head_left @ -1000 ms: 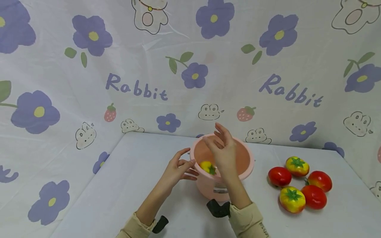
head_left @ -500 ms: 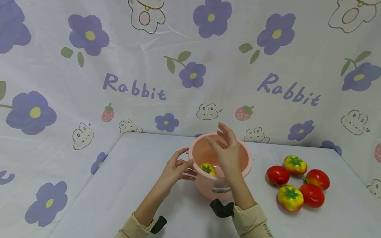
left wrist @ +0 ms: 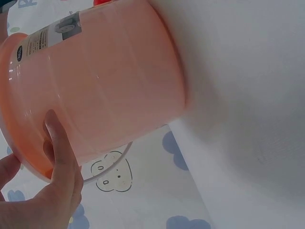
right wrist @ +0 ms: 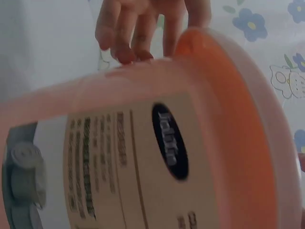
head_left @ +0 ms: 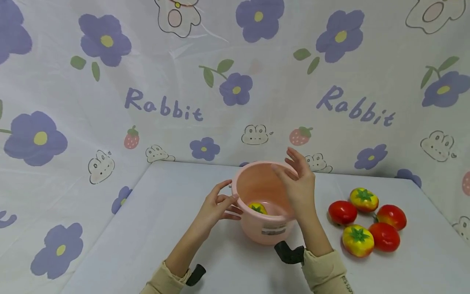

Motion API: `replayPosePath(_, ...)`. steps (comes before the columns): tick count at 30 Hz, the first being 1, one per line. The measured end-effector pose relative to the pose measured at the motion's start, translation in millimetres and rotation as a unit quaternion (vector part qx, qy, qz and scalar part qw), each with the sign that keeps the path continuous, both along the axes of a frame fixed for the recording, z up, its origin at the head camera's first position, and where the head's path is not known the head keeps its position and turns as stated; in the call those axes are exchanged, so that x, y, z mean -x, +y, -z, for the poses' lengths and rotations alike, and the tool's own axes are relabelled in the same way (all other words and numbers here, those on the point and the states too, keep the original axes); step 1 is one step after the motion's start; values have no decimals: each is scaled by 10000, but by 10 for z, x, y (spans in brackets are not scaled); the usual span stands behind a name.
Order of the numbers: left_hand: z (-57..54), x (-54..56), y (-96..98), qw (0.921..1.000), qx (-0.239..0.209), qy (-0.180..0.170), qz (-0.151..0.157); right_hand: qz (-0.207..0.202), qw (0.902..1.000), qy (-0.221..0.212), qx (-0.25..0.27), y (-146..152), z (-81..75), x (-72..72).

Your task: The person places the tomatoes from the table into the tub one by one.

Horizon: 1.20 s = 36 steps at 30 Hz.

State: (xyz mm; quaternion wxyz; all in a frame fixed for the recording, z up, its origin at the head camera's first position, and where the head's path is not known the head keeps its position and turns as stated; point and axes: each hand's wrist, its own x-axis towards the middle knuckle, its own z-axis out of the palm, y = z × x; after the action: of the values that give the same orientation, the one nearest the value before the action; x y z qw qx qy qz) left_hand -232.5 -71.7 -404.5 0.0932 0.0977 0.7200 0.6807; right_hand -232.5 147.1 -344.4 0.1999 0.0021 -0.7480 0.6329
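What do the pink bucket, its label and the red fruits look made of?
Pink bucket: likely moulded plastic, smooth, softly glossy; faint highlights streak its evenly coloured side.
Label: thin printed sheet, hugging the curve; paper or film, can't tell.
Red fruits: glossy, with bright highlights; perhaps plastic imitations.

The head view looks forward and down across the tabletop (head_left: 165,212) to its far corners; low and close in, both wrist views, tilted sideways, face the bucket (head_left: 252,229), sharing its label (head_left: 274,229).
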Motion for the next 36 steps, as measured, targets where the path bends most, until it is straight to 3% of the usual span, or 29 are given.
replayPosePath(13,-10,-10,-5,10000,42,1,-57,614,9979,176,-76,400,-12,22)
replayPosePath(36,-12,9,-7,9999,93,-28,-34,1481,9827,-1105,-137,1148,-6,-40)
